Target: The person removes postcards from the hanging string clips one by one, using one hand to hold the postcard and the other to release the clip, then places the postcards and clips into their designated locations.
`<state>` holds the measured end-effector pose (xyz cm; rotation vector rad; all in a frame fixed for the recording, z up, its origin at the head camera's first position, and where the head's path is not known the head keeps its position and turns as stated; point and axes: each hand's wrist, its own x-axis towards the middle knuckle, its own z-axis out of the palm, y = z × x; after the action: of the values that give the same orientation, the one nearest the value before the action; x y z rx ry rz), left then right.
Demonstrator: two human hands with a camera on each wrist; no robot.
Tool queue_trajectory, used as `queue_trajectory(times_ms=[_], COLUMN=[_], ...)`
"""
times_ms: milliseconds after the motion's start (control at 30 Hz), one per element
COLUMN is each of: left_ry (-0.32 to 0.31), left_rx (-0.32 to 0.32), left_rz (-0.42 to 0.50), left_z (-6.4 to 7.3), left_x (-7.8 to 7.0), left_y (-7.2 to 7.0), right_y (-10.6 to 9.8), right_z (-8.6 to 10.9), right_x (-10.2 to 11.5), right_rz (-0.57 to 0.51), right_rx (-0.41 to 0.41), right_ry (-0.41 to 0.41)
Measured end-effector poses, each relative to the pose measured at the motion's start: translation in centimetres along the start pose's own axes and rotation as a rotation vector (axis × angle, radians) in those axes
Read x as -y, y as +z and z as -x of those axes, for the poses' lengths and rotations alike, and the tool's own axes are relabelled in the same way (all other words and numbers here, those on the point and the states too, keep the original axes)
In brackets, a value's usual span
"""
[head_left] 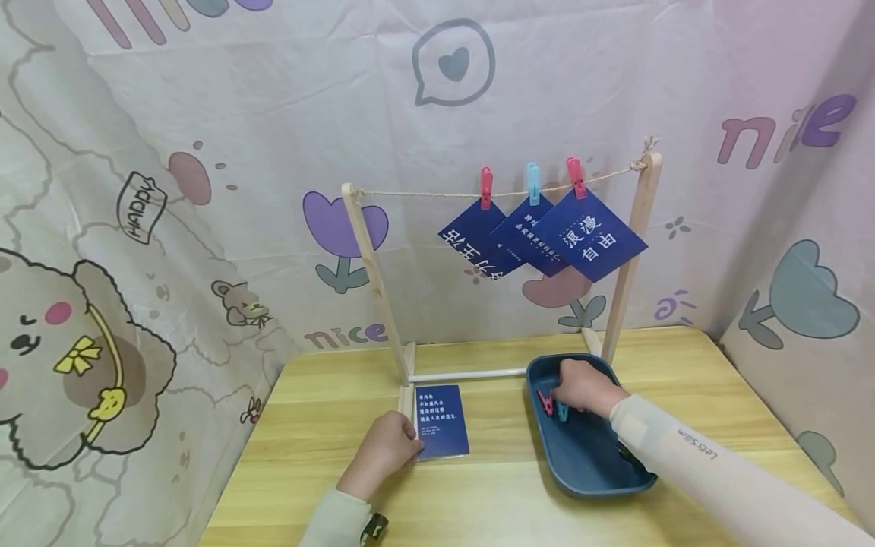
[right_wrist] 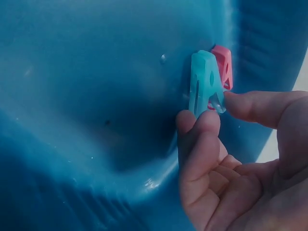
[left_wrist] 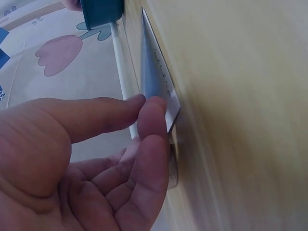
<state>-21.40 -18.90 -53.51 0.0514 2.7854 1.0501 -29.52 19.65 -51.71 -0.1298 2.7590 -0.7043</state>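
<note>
My left hand (head_left: 386, 450) pinches the lower left edge of a dark blue card (head_left: 442, 422) with white writing, just over the table. Seen from the left wrist, thumb and forefinger hold the card (left_wrist: 153, 79) by a corner, its white side partly showing. Inside the blue basin (head_left: 589, 475), my right hand (head_left: 585, 387) pinches a light blue clothespin (right_wrist: 204, 82) between thumb and fingers. Right behind that one lies a pink clothespin (right_wrist: 224, 66) in the basin.
A wooden frame (head_left: 372, 266) with a string (head_left: 424, 194) stands at the table's back. Three blue cards hang there, such as the right one (head_left: 591, 235), by pink and light blue clothespins (head_left: 533, 184). A white rod (head_left: 472, 375) joins the posts low down.
</note>
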Motion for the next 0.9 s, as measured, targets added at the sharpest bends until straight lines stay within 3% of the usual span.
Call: queue_trajectory(times_ms=[200, 467, 667, 900], left_ry=[-0.002, -0.024, -0.062, -0.041], left_rx=[-0.037, -0.076, -0.064, -0.023], left_rz=[-0.027, -0.168, -0.122, -0.069], left_z=[0.1, 0.3, 0.2, 0.0], left_x=[0.0, 0.0, 0.2, 0.7], left_y=[0.2, 1.0, 0.9, 0.4], right_y=[0.1, 0.4, 0.3, 0.3], right_z=[0.1, 0.0, 0.2, 0.1], right_x=[0.1, 0.2, 0.3, 0.2], right_rz=[-0.005, -0.001, 0.003, -0.004], right_rx=[0.014, 0.027, 0.022, 0.022], right_ry=[-0.002, -0.001, -0.001, 0.004])
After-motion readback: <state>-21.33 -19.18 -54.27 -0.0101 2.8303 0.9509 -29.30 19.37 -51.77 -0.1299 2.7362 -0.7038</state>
